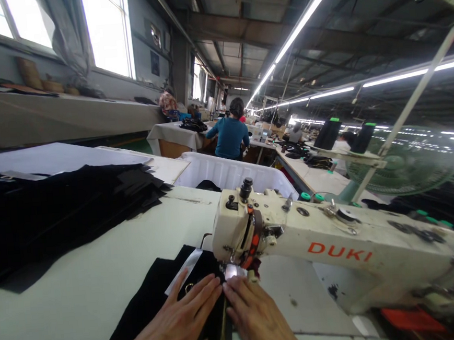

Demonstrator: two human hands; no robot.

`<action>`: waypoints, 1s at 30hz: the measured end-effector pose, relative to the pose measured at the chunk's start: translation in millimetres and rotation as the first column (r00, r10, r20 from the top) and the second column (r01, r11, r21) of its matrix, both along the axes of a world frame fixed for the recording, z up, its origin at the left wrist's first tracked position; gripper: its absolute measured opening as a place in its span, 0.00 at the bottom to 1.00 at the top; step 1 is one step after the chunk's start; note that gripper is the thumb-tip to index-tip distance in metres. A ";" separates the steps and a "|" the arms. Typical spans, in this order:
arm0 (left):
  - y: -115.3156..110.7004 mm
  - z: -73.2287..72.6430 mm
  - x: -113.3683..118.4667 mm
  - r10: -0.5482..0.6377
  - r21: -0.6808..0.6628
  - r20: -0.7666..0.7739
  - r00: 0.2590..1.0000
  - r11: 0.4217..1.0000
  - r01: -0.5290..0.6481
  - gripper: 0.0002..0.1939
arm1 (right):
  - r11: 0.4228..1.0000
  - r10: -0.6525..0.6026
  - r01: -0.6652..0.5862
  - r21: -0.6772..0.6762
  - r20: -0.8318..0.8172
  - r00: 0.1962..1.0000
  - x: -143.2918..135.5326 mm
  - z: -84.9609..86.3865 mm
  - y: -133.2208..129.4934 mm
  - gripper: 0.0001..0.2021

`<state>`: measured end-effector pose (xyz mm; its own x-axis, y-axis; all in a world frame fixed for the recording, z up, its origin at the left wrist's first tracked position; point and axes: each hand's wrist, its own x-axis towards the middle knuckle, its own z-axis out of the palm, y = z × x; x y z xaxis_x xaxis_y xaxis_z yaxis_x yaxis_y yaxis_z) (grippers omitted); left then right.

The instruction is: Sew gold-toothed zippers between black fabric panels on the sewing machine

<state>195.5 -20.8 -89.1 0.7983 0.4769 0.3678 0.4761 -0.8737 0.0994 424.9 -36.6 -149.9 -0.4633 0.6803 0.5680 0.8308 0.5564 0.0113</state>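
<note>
A piece of black fabric (139, 308) lies on the pale table under the head of a white sewing machine (290, 233). My left hand (176, 318) rests flat on this fabric with its fingers stretched toward the needle area. Close beside it, my right hand (258, 314) lies with fingers extended at the presser foot, pressing on the work. A gold-coloured zipper (222, 327) runs lengthwise between my hands. Near my left fingers are a small gold ring (188, 288) and a whitish strip (185, 270) on the fabric. The needle itself is hidden behind the fingertips and a small lit area.
A stack of black fabric pieces (68, 208) covers the table at left. Behind the machine stands a white plastic bin (243, 171). Black thread cones (327, 134) and a green fan (403, 161) are at right. A person in a blue top (230, 137) sits farther ahead.
</note>
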 end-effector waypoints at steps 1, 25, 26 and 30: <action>-1.6 -0.2 0.3 0.009 -0.003 -0.005 1.000 1.000 -0.009 0.37 | 1.000 0.016 -0.016 0.013 0.004 1.000 -0.1 0.3 0.2 0.16; 3.4 6.8 1.3 0.036 -0.082 -0.053 0.998 0.996 -0.040 0.35 | 0.999 0.001 -0.003 0.049 0.042 0.999 -3.8 2.2 -0.5 0.16; 5.1 4.7 0.8 0.036 -0.067 -0.043 0.998 0.997 -0.039 0.35 | 0.999 -0.009 0.007 0.050 0.038 0.999 -4.0 1.3 0.2 0.16; 10.8 -0.8 0.5 0.005 -0.081 0.031 1.000 0.997 -0.002 0.36 | 0.996 -0.069 0.066 0.066 0.050 0.996 -3.5 -3.1 5.4 0.16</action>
<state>195.9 -10.0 -90.0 0.7852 0.5090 0.3528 0.4749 -0.8605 0.1846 421.5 -31.3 -153.0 -0.4480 0.6738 0.5876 0.8637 0.4960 0.0898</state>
